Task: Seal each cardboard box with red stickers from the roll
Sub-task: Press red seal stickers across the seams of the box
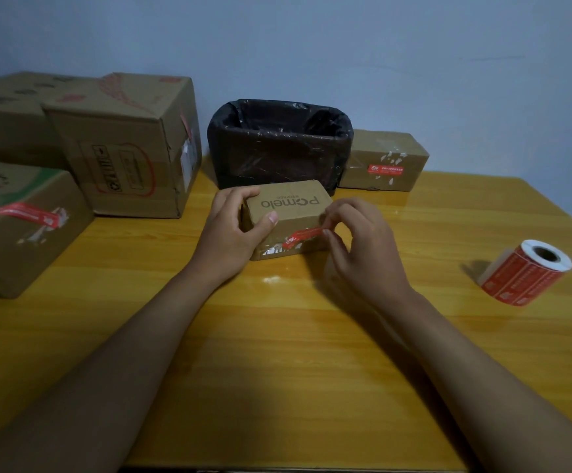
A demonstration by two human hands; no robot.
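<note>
Centre of frame: left hand [235, 230] grips the small box [286, 213] on the counter [277, 336]; right hand [353, 247] pinches a red sticker [303, 235] against its front face, not yet pressed flat. Sticker roll [525, 271] lies at right. Boxes at left [22, 227] and upper right [385, 160] already carry stickers; the rest cannot be judged.

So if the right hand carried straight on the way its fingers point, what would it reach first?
The right hand points left and away, and its fingertips already pinch the red sticker on the small Pomelo box. So it would likely press into that box's near face first.
</note>
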